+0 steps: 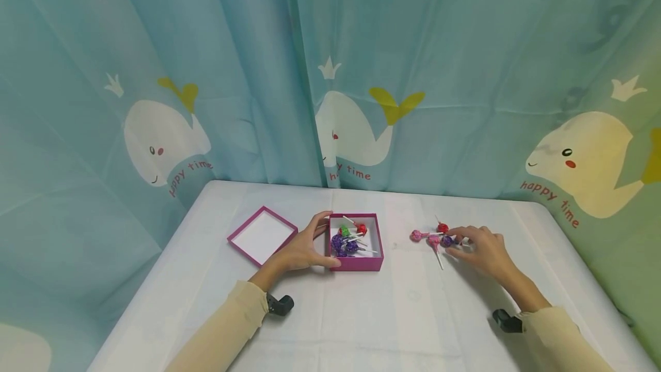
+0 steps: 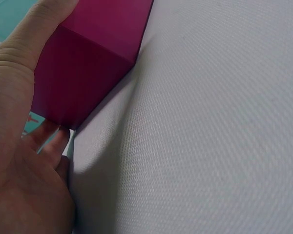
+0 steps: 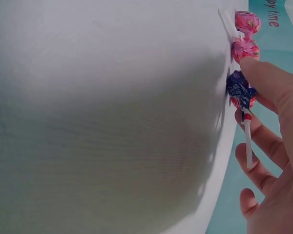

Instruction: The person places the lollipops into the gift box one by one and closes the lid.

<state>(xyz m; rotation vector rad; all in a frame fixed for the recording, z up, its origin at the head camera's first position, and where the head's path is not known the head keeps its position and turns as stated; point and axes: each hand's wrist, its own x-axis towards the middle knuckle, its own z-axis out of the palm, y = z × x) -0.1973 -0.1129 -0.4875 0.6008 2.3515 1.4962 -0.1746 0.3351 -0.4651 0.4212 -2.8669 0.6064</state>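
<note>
My left hand (image 1: pixel 325 239) grips the left side of an open magenta box (image 1: pixel 368 262), thumb at its front corner and fingers over the far edge. Several wrapped lollipops (image 1: pixel 347 241) lie inside it. In the left wrist view the box (image 2: pixel 93 53) fills the top left, with my fingers (image 2: pixel 52 142) behind its corner. My right hand (image 1: pixel 454 241) reaches into a small group of loose lollipops and pinches the purple lollipop (image 3: pixel 239 87), its white stick (image 3: pixel 247 139) lying across my fingers. Two pink lollipops (image 3: pixel 246 35) lie just beyond it, and a red one (image 1: pixel 442 227) lies at the back.
The box's lid (image 1: pixel 262 235) lies upside down to the left of my left hand. A white cloth covers the table (image 1: pixel 403 314). Blue curtains with whale prints (image 1: pixel 351 131) close off the back and both sides.
</note>
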